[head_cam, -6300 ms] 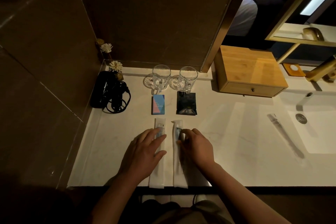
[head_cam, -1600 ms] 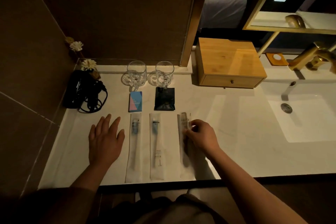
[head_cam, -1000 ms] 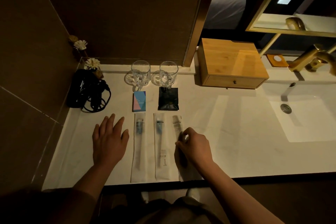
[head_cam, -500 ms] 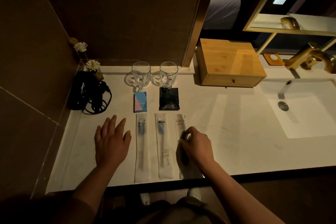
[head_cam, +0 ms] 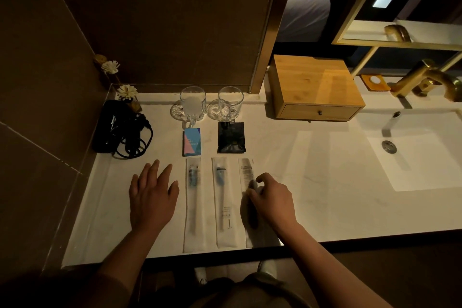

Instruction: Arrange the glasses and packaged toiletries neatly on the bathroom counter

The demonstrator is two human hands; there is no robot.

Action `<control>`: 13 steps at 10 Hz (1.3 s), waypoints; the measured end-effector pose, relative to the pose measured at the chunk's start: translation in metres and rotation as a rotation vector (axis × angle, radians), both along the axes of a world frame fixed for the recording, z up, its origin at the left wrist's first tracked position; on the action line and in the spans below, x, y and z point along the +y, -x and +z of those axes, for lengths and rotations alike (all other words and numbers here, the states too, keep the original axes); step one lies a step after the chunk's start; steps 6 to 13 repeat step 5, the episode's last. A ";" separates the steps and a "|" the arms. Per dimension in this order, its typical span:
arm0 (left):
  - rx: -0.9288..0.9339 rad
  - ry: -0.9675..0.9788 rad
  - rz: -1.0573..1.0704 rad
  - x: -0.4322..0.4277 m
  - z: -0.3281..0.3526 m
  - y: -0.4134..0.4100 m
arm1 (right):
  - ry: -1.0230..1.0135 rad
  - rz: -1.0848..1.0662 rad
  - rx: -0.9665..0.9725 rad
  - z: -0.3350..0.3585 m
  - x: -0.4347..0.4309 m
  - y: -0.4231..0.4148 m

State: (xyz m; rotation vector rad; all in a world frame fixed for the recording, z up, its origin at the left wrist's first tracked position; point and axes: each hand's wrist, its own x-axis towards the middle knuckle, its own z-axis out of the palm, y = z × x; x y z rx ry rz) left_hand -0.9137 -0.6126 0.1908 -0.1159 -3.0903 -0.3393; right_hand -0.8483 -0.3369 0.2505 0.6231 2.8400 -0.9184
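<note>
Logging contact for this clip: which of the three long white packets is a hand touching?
The rightmost packet: the right hand rests its fingertips on it. The other two lie untouched, and the left hand lies flat on the counter beside them.

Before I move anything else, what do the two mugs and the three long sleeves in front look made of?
The two mugs: clear glass, see-through with bright rim highlights. The three long sleeves: thin translucent film, probably plastic, since the blue-headed brushes show through two. The right hand rests its fingers on the third sleeve.
</note>
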 end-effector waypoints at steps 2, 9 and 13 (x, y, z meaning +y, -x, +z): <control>-0.004 -0.001 0.000 0.001 0.002 0.000 | -0.004 -0.004 -0.007 0.002 0.010 -0.004; 0.040 -0.258 -0.011 -0.006 0.000 -0.004 | 0.035 0.112 0.054 0.004 0.023 -0.018; 0.040 -0.258 -0.011 -0.006 0.000 -0.004 | 0.035 0.112 0.054 0.004 0.023 -0.018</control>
